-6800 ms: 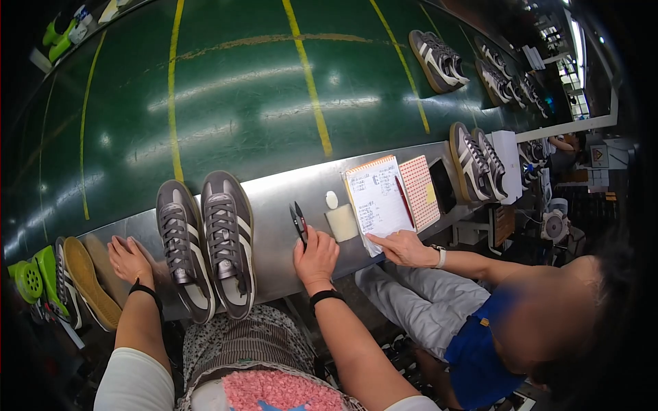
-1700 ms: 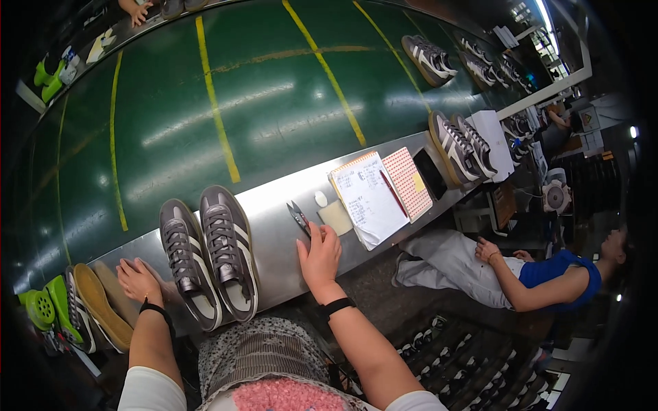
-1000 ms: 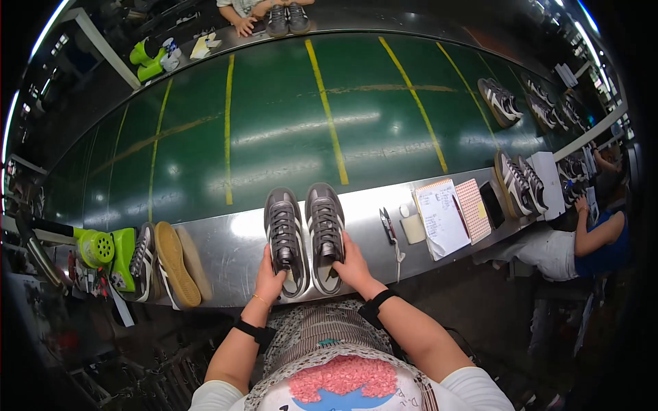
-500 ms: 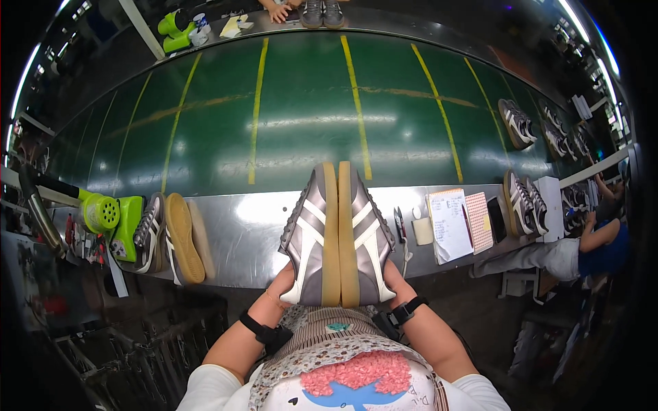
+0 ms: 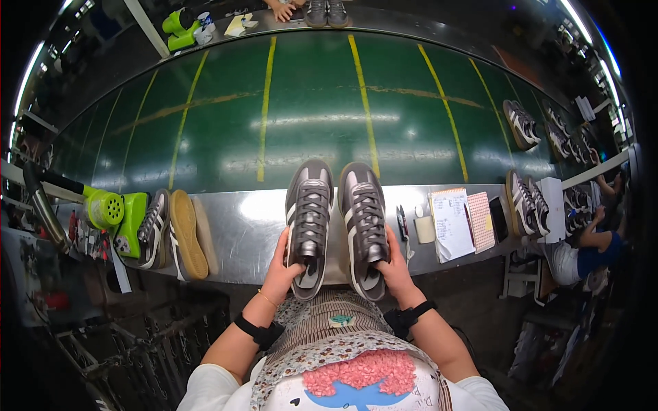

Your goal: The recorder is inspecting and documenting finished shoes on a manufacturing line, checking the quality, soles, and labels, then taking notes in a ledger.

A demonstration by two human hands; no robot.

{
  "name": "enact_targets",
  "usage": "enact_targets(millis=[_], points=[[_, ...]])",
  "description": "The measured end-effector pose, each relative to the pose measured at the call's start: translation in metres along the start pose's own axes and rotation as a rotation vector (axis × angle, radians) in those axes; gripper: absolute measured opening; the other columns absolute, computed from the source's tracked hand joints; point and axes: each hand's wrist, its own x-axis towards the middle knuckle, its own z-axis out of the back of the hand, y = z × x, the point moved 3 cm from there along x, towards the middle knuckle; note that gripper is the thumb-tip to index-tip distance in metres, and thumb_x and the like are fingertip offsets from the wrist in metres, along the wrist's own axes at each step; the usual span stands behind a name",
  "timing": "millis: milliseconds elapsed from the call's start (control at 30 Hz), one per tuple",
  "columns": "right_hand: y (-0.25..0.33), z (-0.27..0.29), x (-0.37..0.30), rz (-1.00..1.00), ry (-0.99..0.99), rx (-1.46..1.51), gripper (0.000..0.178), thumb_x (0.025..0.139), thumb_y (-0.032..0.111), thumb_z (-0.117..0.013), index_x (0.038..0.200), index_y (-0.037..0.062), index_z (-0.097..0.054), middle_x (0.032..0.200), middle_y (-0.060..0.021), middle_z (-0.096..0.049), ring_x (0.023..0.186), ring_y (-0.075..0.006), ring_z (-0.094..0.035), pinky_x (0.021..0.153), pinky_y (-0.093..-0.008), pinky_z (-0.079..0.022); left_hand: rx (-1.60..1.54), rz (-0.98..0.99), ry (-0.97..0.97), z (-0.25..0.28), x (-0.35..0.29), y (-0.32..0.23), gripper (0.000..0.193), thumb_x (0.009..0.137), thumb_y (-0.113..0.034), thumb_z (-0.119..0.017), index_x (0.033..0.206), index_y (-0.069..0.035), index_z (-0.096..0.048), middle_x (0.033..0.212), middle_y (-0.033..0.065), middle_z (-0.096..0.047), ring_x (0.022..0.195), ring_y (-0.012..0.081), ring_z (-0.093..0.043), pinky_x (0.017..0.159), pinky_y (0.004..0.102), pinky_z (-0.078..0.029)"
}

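Observation:
My left hand point(image 5: 284, 268) grips the left sneaker point(image 5: 312, 219), a dark metallic grey shoe with white stripes, its thumb inside the heel opening. My right hand point(image 5: 396, 268) holds the matching right sneaker point(image 5: 363, 219) the same way, thumb in the opening. Both shoes stay side by side with a narrow gap, toes pointing away from me, laces facing up. They are over the near metal ledge point(image 5: 253, 233), their toes reaching past it over the green conveyor belt point(image 5: 308, 147).
Another sneaker pair, with one gum sole point(image 5: 188, 236) showing, lies at left beside a green hot-air blower point(image 5: 105, 209). Right of me are pens point(image 5: 402, 222), a notebook point(image 5: 452, 226), a phone point(image 5: 497, 218) and more sneakers point(image 5: 522, 205). Across the belt, another person's hand point(image 5: 282, 10) rests near shoes.
The two sneakers have turned from soles pressed together to laces up, and they have come apart slightly. My thumbs now show inside the shoe openings.

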Motion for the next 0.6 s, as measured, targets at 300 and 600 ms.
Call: enact_targets(millis=[300,600], points=[[-0.026,0.019,0.014,0.028,0.032,-0.324,0.033,0.086,0.011,-0.051,0.118,0.0053,-0.048,0.110,-0.0146,-0.051,0.099,-0.0241,-0.052,0.088,-0.0336,-0.041,0.473,-0.200,-0.121,0.027,0.028,0.047,0.040,0.081,-0.006,-0.058,0.120,-0.007,-0.048,0.111,0.0140,-0.054,0.096,0.0228,-0.053,0.084,0.0325,-0.043],[-0.078,0.025,0.027,-0.253,0.052,0.111,0.039,0.095,0.028,-0.040,0.126,0.0038,-0.043,0.124,-0.0134,-0.049,0.114,-0.0194,-0.045,0.096,-0.0289,-0.034,0.040,0.175,0.041,0.035,0.037,0.064,0.052,0.089,-0.024,-0.050,0.134,-0.008,-0.030,0.133,0.0134,-0.036,0.124,0.0223,-0.033,0.102,0.0326,-0.026]])
